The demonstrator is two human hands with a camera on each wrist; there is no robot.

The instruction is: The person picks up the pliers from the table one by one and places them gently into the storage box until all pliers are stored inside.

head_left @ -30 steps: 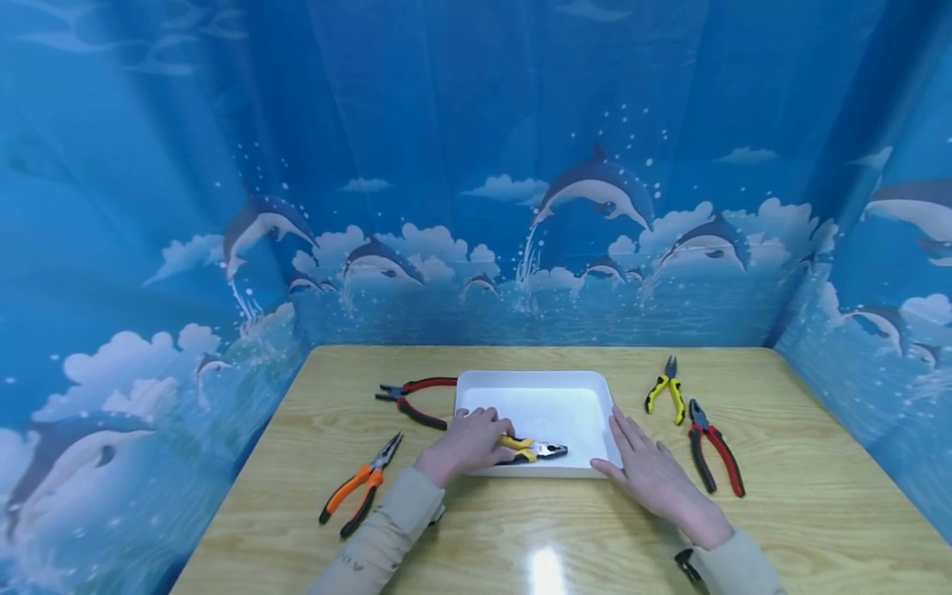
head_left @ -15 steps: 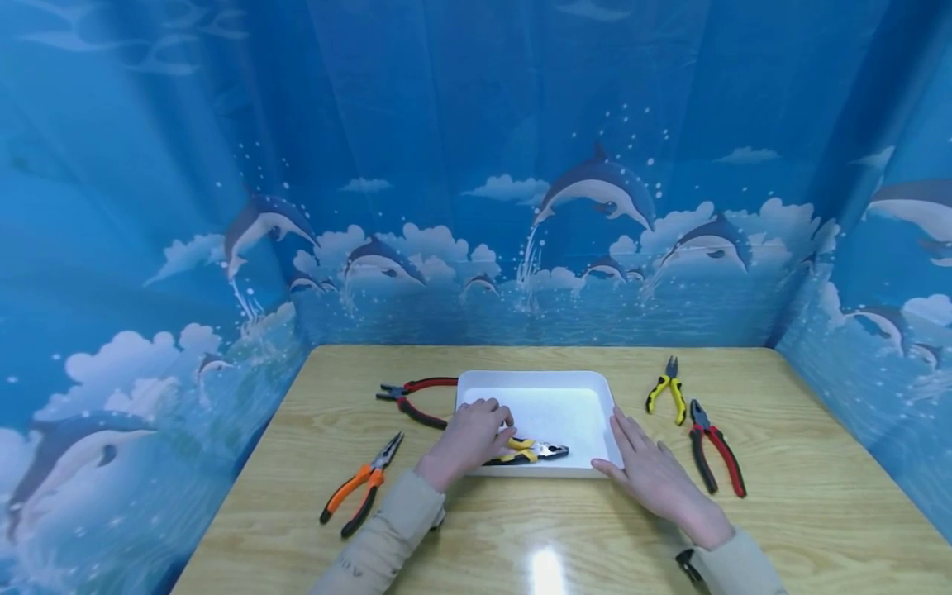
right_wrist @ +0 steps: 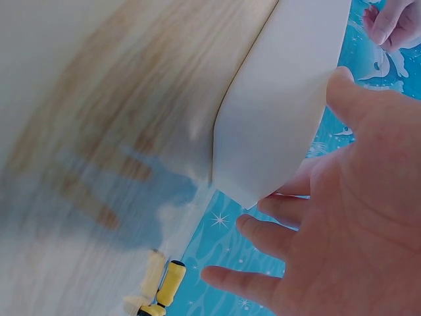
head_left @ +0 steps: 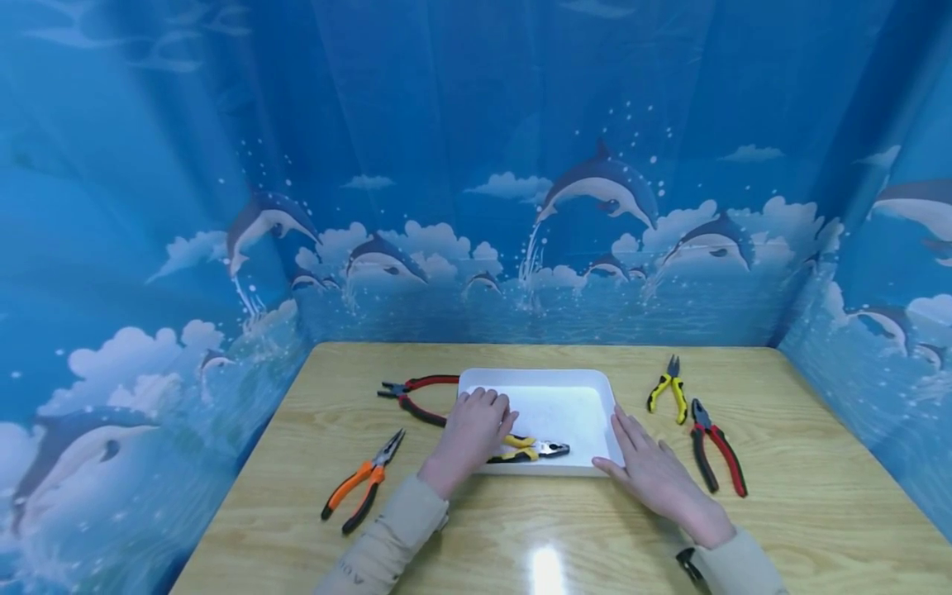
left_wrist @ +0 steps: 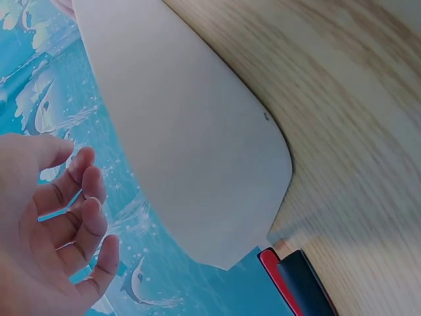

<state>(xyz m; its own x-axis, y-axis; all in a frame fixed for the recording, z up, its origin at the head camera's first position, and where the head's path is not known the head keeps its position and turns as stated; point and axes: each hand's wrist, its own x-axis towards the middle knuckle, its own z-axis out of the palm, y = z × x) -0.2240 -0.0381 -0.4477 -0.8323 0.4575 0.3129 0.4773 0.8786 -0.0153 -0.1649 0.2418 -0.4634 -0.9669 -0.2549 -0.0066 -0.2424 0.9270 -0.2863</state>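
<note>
A white rectangular tray (head_left: pixel 554 411) sits on the table with combination pliers (head_left: pixel 530 449) in yellow and black lying along its near side. My left hand (head_left: pixel 473 431) is over the tray's left end and covers the handle ends of these pliers. In the left wrist view its fingers (left_wrist: pixel 93 227) bend loosely with nothing between them, apart from the tray wall. At the tray's right end, my right hand (head_left: pixel 653 475) touches the rim, fingers extended along the side and thumb at the near corner. The right wrist view has the thumb (right_wrist: pixel 342 92) against the tray wall.
Red-and-black pliers (head_left: pixel 416 395) lie left of the tray, partly hidden. Orange-and-black long-nose pliers (head_left: pixel 364 482) lie nearer the left edge. On the right are small yellow-and-black pliers (head_left: pixel 668 390) and other red-and-black pliers (head_left: pixel 717 447). A dolphin-print curtain (head_left: pixel 476 190) surrounds the table.
My left hand has let go of the yellow-and-black pliers and risen slightly away from them, leaving them in the tray. The right hand has stayed at the tray's right end.
</note>
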